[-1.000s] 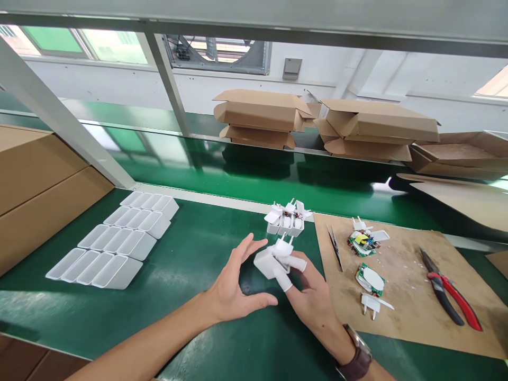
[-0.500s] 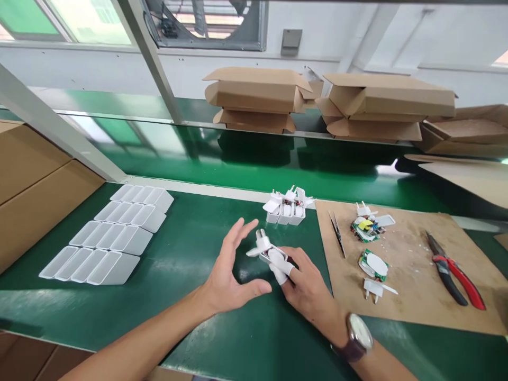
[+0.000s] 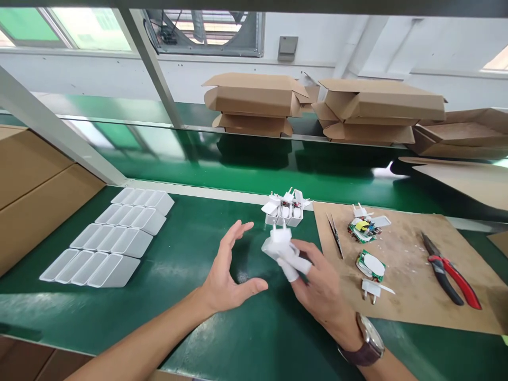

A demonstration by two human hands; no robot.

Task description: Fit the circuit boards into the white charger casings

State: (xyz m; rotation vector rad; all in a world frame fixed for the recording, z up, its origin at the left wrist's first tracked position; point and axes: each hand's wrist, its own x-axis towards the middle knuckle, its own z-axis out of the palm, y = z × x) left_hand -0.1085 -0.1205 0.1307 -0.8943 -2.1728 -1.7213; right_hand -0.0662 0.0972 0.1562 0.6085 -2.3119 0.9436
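Note:
In my right hand (image 3: pixel 321 286) is a white plug adapter (image 3: pixel 280 241), gripped between fingers that wear white finger cots. Its two prongs point up and away from me, and motion blurs its body. My left hand (image 3: pixel 226 275) is open beside it, thumb and fingers spread, touching nothing. Just behind the adapter stands a small group of white adapter housings (image 3: pixel 283 217) with plug tops and circuit parts sticking out. Rows of hollow white housings (image 3: pixel 115 270) lie at the left of the green bench.
A brown board (image 3: pixel 413 270) on the right bears tweezers (image 3: pixel 335 235), red-and-black pliers (image 3: pixel 450 270), circuit boards (image 3: pixel 371 264) and a loose plug top (image 3: pixel 373 289). Cardboard boxes (image 3: pixel 254 95) stand on the shelf behind. A large carton (image 3: pixel 39 196) borders the left.
My right hand has moved slightly right with the adapter and turned it, so its prongs now point more upright. My left hand keeps nearly the same open pose.

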